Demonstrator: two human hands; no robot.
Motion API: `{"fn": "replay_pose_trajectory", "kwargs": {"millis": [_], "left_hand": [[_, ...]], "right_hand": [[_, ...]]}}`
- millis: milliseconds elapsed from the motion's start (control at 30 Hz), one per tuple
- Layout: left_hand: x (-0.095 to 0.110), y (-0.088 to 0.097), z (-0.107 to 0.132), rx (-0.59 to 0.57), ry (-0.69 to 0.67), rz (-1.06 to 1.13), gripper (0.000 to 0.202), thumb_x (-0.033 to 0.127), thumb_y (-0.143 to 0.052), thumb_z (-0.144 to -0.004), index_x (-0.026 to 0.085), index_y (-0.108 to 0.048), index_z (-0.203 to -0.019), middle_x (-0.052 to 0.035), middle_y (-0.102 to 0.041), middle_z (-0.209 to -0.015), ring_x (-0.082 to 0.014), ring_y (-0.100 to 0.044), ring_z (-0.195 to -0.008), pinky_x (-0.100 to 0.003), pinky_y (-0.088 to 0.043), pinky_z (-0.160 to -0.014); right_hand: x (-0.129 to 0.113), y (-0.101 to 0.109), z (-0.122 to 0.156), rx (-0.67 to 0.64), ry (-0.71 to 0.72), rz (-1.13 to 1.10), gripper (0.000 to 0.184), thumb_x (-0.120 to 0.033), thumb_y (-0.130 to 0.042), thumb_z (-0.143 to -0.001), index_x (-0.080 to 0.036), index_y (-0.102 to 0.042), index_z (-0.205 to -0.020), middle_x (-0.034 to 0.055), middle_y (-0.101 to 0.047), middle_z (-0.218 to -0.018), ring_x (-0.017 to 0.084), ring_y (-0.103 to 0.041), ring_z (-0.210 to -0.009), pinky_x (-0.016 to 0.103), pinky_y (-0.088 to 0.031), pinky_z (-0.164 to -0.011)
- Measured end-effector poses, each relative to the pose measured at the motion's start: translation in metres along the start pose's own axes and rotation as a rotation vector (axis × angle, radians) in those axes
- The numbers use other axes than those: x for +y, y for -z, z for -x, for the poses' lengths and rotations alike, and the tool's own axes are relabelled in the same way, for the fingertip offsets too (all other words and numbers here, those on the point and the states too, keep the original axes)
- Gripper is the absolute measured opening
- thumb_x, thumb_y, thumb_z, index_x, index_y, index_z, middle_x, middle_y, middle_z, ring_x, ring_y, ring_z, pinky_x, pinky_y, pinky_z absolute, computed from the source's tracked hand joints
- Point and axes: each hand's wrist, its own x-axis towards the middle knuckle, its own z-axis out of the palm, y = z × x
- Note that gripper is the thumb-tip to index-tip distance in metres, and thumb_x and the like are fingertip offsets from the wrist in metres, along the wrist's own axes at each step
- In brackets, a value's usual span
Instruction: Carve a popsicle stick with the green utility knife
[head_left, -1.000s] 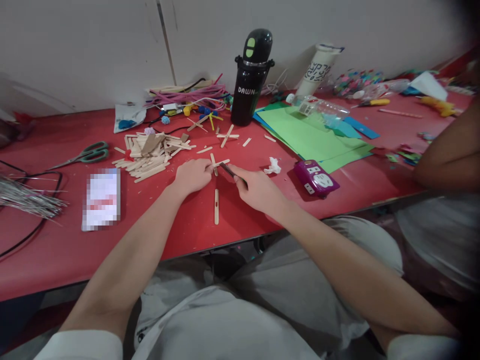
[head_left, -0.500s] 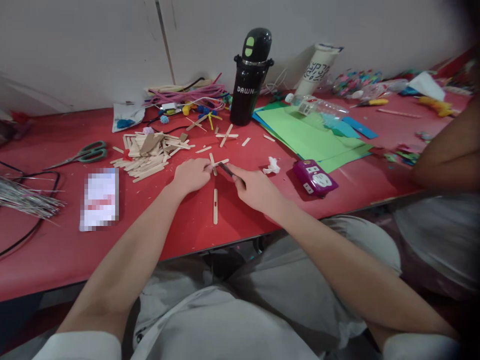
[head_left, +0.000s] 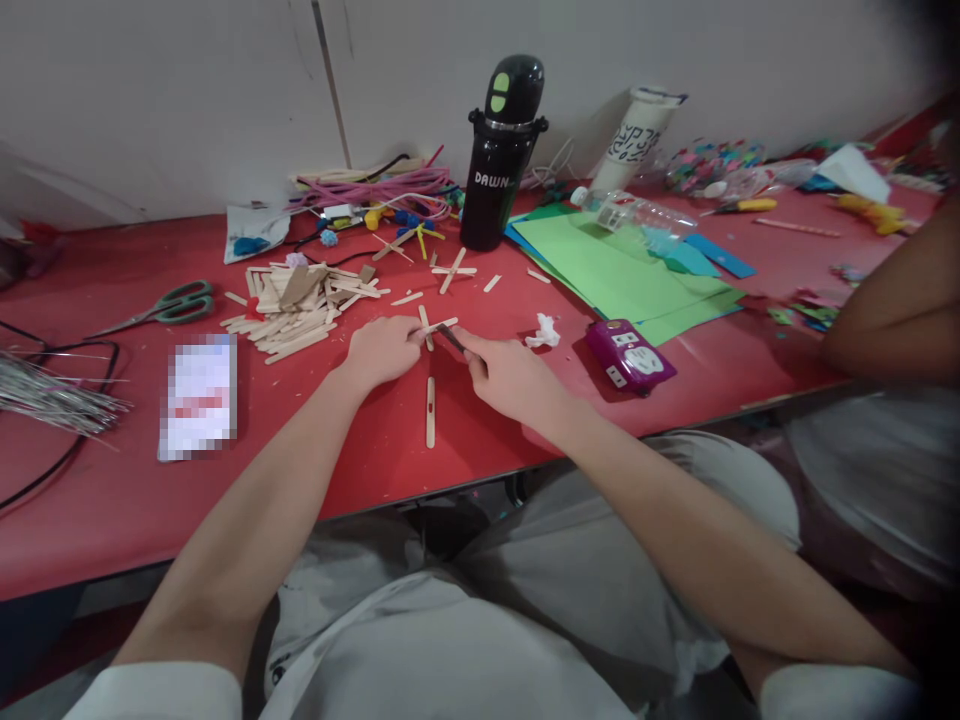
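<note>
My left hand (head_left: 384, 350) rests on the red table (head_left: 120, 500), its fingers curled and pinching one end of a small cross of wooden craft sticks (head_left: 435, 325). My right hand (head_left: 510, 378) is closed round a thin dark tool (head_left: 452, 338), whose tip touches the cross. A single craft stick with a red mark (head_left: 430, 411) lies on the table just below the two hands.
A heap of craft sticks (head_left: 300, 305) lies left of the hands, with green scissors (head_left: 165, 308) farther left. A black bottle (head_left: 501, 150), green paper sheets (head_left: 622, 275), a purple power strip (head_left: 630, 355) and a crumpled tissue (head_left: 545, 331) lie behind and right. Another person's arm (head_left: 892, 310) is at the right.
My right hand has slid slightly left, bringing the dark tool closer against the stick cross. The left hand has stayed put.
</note>
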Motion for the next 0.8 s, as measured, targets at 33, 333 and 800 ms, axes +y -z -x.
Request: {"fn": "replay_pose_trajectory", "kwargs": {"millis": [33, 333, 800], "left_hand": [[0.000, 0.000, 0.000, 0.002, 0.000, -0.001, 0.033, 0.037, -0.040, -0.097, 0.026, -0.072, -0.097, -0.0071, -0.075, -0.108, -0.0281, -0.066, -0.105, -0.037, -0.048, -0.085], [-0.001, -0.001, 0.000, 0.014, -0.010, -0.015, 0.032, 0.037, -0.041, -0.097, 0.026, -0.070, -0.098, -0.0062, -0.075, -0.108, -0.0270, -0.066, -0.104, -0.036, -0.048, -0.084], [0.000, 0.000, 0.000, 0.003, 0.001, -0.023, 0.033, 0.037, -0.039, -0.098, 0.025, -0.070, -0.096, -0.0080, -0.075, -0.107, -0.0271, -0.066, -0.105, -0.037, -0.049, -0.087]], "right_hand": [[0.000, 0.000, 0.000, -0.005, -0.003, 0.008, 0.059, -0.019, -0.042, -0.097, -0.026, -0.046, -0.156, 0.0110, -0.076, -0.103, 0.025, -0.069, -0.085, 0.030, -0.043, -0.065], [-0.005, -0.003, 0.001, -0.008, 0.031, 0.100, 0.057, -0.017, -0.042, -0.096, -0.025, -0.050, -0.152, 0.0126, -0.076, -0.103, 0.030, -0.071, -0.088, 0.034, -0.046, -0.066], [0.006, -0.007, 0.001, 0.046, 0.038, -0.091, 0.058, -0.017, -0.043, -0.097, -0.022, -0.048, -0.154, 0.0108, -0.077, -0.102, 0.023, -0.069, -0.077, 0.032, -0.046, -0.069]]}}
